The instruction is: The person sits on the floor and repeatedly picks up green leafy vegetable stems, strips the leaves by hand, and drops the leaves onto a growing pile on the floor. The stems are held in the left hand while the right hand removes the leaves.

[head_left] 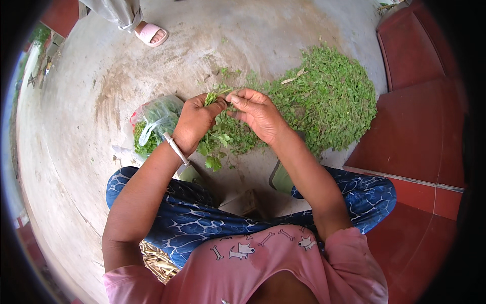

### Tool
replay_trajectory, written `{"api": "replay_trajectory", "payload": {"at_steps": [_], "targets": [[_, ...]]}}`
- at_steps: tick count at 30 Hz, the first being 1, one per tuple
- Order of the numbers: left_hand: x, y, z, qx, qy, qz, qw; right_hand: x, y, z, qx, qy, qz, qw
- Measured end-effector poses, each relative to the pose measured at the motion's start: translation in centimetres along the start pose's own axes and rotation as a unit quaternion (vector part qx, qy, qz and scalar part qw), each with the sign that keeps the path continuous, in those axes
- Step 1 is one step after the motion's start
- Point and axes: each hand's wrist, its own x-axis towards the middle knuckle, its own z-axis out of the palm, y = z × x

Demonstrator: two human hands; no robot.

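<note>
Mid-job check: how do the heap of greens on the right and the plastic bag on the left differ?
The heap of greens lies loose and uncovered, while the plastic bag encloses its greens. The heap spreads much wider than the bag. The heap is all green; the bag is translucent with pale handles. Both sit on the floor.

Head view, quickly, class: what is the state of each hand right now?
Left hand: closed, holding green stems.
Right hand: thumb and forefinger close together at the stems' ends; whether they grip any cannot be told.
</note>
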Motion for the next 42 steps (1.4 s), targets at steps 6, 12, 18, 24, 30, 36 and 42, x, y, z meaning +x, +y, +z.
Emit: {"api": "replay_trajectory", "payload": {"at_steps": [6,12,18,24,30,36,42], "targets": [[0.1,0.5,-2.3,-0.039,0.02,0.012,0.999,2.2,-2.3,-3.2,-0.215,0.035,-0.006,0.976],[-0.2,1.1,-2.8,-0.067,0.025,0.035,0.997,2.7,2.7,-16.5,-0.601,0.163,0.083,0.778],[-0.5,1.4,-2.5,-0.151,-0.001,0.041,0.988,-3.0,6.7,-18.6,-0.738,0.11,0.13,0.653],[-0.2,1.1,-2.7,-0.125,0.022,0.032,0.991,-2.6,9.5,-17.2,-0.802,0.133,0.034,0.582],[0.0,0.6,-3.1,-0.039,0.065,0.063,0.995,-0.5,12.6,-18.8,-0.877,0.107,-0.029,0.468],[-0.3,0.5,-3.4,0.021,0.089,0.065,0.994,-0.9,11.2,-18.9,-0.844,0.107,-0.029,0.524],[-0.2,0.3,-3.0,0.02,0.061,0.065,0.996,0.1,2.3,-16.5,-0.293,0.098,0.197,0.93]]}}
